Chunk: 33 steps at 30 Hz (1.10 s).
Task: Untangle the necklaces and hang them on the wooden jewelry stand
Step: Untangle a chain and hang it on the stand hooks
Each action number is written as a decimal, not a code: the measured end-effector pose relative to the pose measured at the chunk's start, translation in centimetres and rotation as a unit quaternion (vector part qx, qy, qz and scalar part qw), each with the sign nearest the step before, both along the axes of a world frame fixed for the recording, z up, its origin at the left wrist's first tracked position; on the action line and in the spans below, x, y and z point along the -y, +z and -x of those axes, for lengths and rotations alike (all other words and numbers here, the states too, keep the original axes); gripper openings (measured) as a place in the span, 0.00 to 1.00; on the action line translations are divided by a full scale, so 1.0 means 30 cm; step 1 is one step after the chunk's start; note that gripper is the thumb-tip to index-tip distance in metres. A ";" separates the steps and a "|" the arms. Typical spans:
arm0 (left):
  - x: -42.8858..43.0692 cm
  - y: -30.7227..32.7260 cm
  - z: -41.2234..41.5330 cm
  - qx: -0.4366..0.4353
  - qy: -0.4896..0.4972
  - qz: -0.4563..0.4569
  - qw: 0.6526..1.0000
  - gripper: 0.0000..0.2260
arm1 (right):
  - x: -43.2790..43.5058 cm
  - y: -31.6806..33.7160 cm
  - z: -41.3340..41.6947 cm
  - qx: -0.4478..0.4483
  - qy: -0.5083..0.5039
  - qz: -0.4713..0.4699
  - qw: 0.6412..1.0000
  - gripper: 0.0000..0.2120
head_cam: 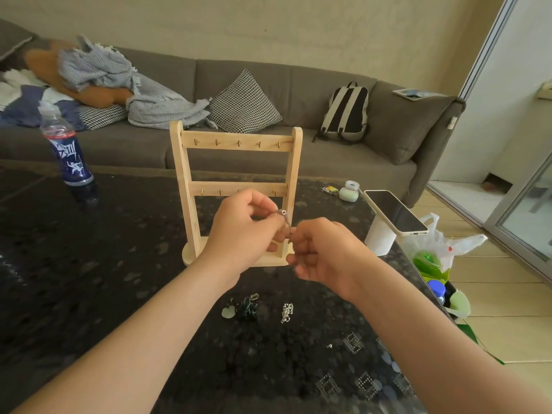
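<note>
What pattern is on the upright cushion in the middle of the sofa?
Small black-and-white check on the cushion, head view.

No readable text; bottle (68, 150) label lettering stylised, illegible.

Soft daylight from right; wide-angle edges bend.
</note>
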<state>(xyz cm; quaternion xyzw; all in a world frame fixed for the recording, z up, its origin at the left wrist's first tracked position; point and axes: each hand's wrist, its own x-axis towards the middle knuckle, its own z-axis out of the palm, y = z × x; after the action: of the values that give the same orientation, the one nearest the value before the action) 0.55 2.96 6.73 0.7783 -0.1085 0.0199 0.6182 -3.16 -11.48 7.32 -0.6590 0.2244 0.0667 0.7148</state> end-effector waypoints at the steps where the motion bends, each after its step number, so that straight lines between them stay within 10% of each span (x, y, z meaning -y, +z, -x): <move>1: 0.000 0.006 0.002 -0.017 -0.005 0.031 0.999 0.05 | 0.001 0.002 -0.001 0.000 0.010 -0.013 1.000 0.09; 5: 0.001 0.006 0.001 -0.048 -0.038 0.069 0.996 0.06 | 0.009 0.001 0.003 0.002 0.050 -0.045 0.998 0.10; 14: -0.022 -0.070 -0.047 0.220 0.007 -0.320 0.922 0.07 | 0.019 0.007 0.007 0.048 0.006 0.116 0.992 0.09; 26: -0.017 -0.041 -0.048 -0.113 -0.093 -0.102 0.984 0.15 | 0.056 -0.011 0.011 0.157 -0.081 0.073 0.982 0.04; 33: -0.021 -0.022 -0.037 -0.142 -0.118 -0.070 0.980 0.08 | 0.056 -0.013 0.002 0.169 -0.059 -0.055 0.982 0.09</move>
<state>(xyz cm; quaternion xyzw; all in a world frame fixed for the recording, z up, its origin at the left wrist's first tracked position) 1.67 3.60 6.07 0.7962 -0.1113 -0.1717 0.5693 -3.22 -13.18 6.93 -0.6060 0.1346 -0.0756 0.7803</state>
